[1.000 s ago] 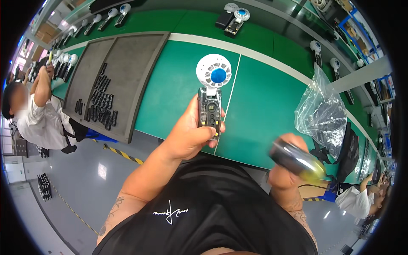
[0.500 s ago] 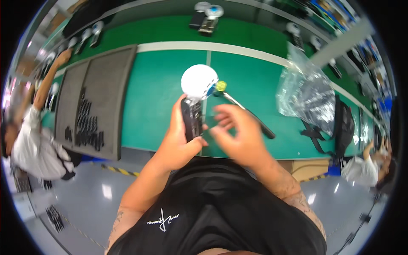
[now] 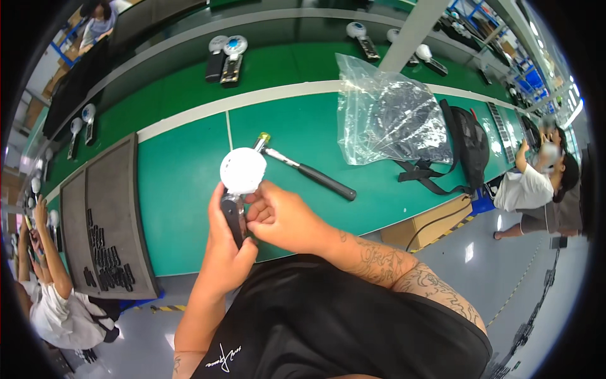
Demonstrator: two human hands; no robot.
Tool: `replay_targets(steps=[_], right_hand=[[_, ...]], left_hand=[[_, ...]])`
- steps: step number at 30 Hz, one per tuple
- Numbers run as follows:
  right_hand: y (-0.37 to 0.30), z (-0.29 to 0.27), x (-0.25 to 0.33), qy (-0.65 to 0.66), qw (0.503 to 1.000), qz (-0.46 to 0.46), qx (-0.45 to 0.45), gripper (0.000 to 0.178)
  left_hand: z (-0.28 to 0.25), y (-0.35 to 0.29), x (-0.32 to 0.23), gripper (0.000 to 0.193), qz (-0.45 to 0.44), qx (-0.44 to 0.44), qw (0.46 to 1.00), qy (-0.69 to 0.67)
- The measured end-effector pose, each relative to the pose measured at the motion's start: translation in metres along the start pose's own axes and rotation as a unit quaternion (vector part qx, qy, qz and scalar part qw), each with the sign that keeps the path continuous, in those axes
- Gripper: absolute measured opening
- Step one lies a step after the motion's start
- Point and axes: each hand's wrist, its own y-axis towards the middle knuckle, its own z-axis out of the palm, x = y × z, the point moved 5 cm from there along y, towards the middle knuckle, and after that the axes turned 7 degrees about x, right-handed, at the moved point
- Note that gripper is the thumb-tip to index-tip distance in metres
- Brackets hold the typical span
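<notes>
A handheld device with a white round head (image 3: 243,170) and a black handle (image 3: 232,218) stands tilted above the near edge of the bench. My left hand (image 3: 227,259) is wrapped round the handle, its thumb pressing low on the front. Curled and closed, my right hand (image 3: 284,218) meets the handle's right side just below the head. Whatever its fingertips pinch is hidden behind the fingers. Just beyond the hands lies a small hammer (image 3: 325,182) with a yellowish-green striking face and a black grip.
A grey foam tray (image 3: 120,183) with several black parts lies left. On the right are a clear plastic bag (image 3: 394,120) and a black strapped bag (image 3: 468,148). Similar devices (image 3: 232,60) lie on the far green strip. Co-workers (image 3: 69,303) sit at both sides.
My right hand has come in from apart to the device's handle and its fingers have closed. The view has swung right, so the bench things appear farther left.
</notes>
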Motion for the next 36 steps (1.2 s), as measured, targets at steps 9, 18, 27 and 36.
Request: replay_targets(steps=[9, 18, 27, 36], right_hand=[[-0.022, 0.001, 0.029, -0.155, 0.979, -0.132, -0.026, 0.027], [-0.018, 0.000, 0.026, -0.144, 0.988, -0.008, -0.046, 0.011], [-0.020, -0.003, 0.009, 0.025, 0.999, 0.016, -0.024, 0.010], [-0.024, 0.006, 0.015, -0.011, 0.996, -0.025, -0.083, 0.016]], left_hand=[[-0.005, 0.006, 0.015, 0.099, -0.099, 0.061, 0.892, -0.437], [0.003, 0.003, 0.002, 0.100, -0.042, 0.023, 0.962, -0.270], [0.005, 0.004, -0.003, 0.099, -0.035, -0.007, 0.972, -0.232], [0.007, 0.004, -0.006, 0.100, 0.008, -0.042, 0.991, -0.127]])
